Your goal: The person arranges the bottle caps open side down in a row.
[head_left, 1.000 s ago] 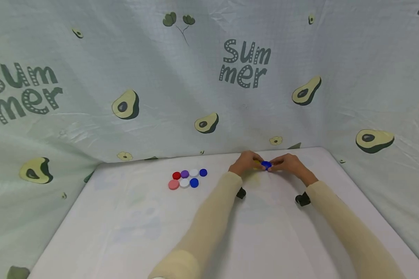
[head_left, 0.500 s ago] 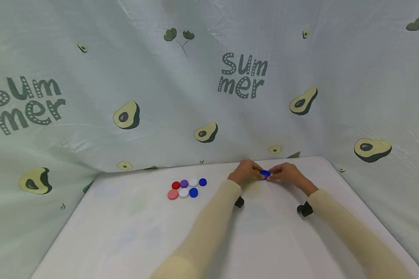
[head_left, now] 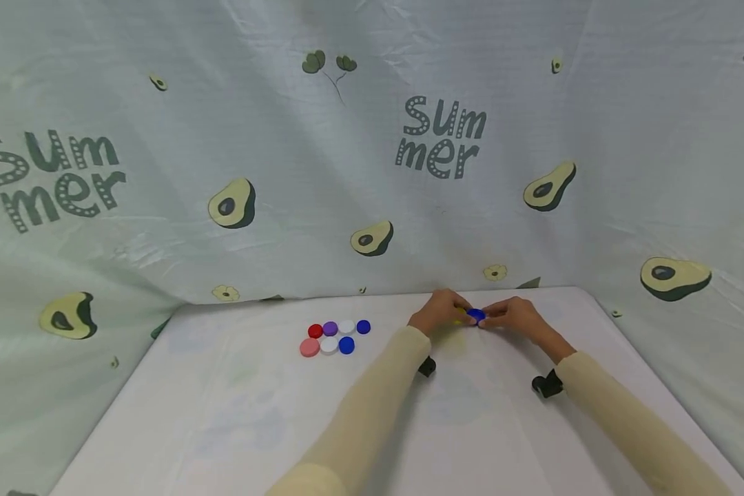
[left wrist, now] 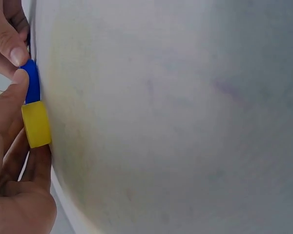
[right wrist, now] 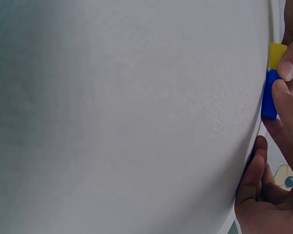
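At the far right part of the table, a blue bottle cap (head_left: 476, 316) sits against a yellow bottle cap (head_left: 459, 317). My right hand (head_left: 521, 319) pinches the blue cap, its thumb on the side in the right wrist view. From the other side my left hand (head_left: 439, 311) reaches past the yellow cap (left wrist: 36, 124), and its thumb tip meets the blue cap (left wrist: 31, 83). The left fingers curl behind the yellow cap and partly hide it in the head view. Both thumb tips lie close together on the blue cap.
Left of the hands lies a cluster of round caps: red (head_left: 315, 331), purple (head_left: 330, 328), pink (head_left: 309, 347), white (head_left: 329, 345) and blue (head_left: 346, 345) among them. A printed avocado curtain (head_left: 310, 172) hangs behind the white table (head_left: 235, 413).
The head view has shifted, so the scene sits slightly differently in it. Both hands stay at the blue and yellow caps; the blue cap looks tilted earlier and flatter now.
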Tool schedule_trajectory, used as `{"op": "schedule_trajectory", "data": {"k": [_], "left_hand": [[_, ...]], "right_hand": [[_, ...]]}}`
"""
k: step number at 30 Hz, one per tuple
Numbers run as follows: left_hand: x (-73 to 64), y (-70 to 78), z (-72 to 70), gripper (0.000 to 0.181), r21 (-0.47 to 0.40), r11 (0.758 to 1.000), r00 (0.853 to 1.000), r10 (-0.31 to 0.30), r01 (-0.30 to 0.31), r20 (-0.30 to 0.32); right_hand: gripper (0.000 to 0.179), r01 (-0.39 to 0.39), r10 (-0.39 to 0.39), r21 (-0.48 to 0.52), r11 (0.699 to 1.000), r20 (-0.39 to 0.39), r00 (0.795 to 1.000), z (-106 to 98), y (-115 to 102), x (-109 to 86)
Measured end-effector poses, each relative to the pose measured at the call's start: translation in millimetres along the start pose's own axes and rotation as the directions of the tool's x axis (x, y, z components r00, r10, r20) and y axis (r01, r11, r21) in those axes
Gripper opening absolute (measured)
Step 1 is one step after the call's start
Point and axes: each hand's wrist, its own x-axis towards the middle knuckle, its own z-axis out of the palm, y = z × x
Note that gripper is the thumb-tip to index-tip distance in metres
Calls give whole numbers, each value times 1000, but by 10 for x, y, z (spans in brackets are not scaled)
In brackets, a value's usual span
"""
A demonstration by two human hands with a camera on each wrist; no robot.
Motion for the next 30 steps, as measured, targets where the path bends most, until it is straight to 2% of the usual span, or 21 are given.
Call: {"op": "schedule_trajectory", "data": {"k": [5,10,13,20,25,30], "left_hand": [[40,-52,18,29,33,996,997,82,-82,3],[133,-26,32,31,123,977,985,171,-174,37],[121,1,52,36,144,969,980,197,-199,32],[-38,77,40,37,136,966,974,225,-219,-38],[-173,159,-43,38,68,963,960,267,-262,-83],[-325,187,-101,38,7,955,947,293,-295,-127]], "right_hand": [[51,79,-80,-16,997,-30,996,35,26,-30],[48,136,-135,7,991,-75,988,-17,69,-55],[49,146,-141,39,989,-104,985,-34,91,-105],[57,128,-113,113,985,-134,985,-56,73,-305],[53,172,-138,154,973,-205,969,-83,-30,-434],[50,205,-152,209,956,-244,958,-45,-132,-516]]}}
